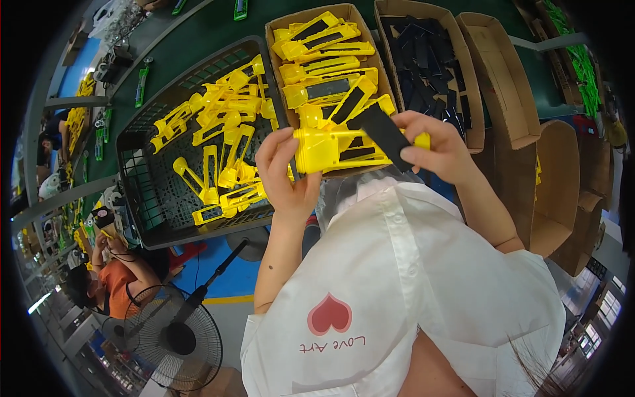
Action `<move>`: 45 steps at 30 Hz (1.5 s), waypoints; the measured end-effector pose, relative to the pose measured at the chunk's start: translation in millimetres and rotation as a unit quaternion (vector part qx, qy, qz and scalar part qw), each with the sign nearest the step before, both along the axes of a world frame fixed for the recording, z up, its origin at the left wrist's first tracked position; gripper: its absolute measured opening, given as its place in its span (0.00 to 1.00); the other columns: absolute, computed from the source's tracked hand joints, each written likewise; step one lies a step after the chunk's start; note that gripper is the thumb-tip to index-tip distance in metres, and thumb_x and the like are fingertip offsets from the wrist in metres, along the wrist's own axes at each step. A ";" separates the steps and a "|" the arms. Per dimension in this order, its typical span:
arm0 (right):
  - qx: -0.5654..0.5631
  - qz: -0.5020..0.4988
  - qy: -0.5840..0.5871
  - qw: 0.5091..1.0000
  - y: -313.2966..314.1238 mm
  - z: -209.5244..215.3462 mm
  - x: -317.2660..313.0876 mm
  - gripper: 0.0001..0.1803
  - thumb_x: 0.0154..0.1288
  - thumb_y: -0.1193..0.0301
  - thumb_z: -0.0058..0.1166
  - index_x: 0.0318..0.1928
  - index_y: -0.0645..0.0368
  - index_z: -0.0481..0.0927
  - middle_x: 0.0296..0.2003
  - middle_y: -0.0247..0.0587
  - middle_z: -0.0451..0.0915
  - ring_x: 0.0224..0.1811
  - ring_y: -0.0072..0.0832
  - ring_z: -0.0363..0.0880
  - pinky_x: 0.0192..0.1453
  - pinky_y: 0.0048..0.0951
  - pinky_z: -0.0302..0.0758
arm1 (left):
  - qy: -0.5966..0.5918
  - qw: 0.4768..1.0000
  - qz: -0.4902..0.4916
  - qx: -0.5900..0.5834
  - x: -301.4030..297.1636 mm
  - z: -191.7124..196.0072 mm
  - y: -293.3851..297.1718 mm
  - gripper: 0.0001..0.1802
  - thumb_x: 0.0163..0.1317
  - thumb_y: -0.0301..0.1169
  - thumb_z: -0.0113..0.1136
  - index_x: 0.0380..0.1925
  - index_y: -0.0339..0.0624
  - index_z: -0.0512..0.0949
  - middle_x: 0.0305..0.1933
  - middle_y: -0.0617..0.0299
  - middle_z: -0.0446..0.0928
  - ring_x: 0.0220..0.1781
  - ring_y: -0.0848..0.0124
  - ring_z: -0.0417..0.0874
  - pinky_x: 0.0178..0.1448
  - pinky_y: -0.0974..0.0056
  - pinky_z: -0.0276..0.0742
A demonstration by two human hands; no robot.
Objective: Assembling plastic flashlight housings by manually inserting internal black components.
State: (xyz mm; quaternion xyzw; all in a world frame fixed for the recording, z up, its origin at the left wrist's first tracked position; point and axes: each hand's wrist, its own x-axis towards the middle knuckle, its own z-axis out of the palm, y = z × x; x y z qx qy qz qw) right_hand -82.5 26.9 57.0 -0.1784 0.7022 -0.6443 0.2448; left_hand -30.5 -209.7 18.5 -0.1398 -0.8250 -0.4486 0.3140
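Green tabletop (218,30) lies far. Yellow frame (317,151): in grip of L hand (286,169), long axis L–R. Black strip (385,137): pinched by R hand (440,147), slanted far-L to near-R over frame's R half; contact unclear. Carton (274,59) beyond; crate (218,233) L.

Left forearm (272,258), bare, rises almost upright from below; left hand (291,190) in a firm grip, fingers (276,147) bent and pointing up, thumb (311,188) raised opposite them, a space between. Right forearm (491,208), also bare, slants up and inward to the right hand (442,147), which is turned toward the left, index finger (411,122) curled above and right thumb (419,158) pressing from below in a pinch. Both hands out ahead of the torso, near each other but not touching, the right slightly higher.
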 end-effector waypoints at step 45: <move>0.038 -0.074 -0.074 0.994 -46.1 -22.9 -19.4 0.11 0.59 0.67 0.50 0.24 0.61 0.71 0.16 0.29 0.72 0.15 0.11 0.63 0.18 0.14 0.60 | -0.248 0.949 0.001 0.197 -11.3 -3.9 21.6 0.10 0.56 0.22 0.49 0.38 0.33 0.74 0.51 0.53 0.68 0.51 0.63 0.71 0.53 0.68 0.64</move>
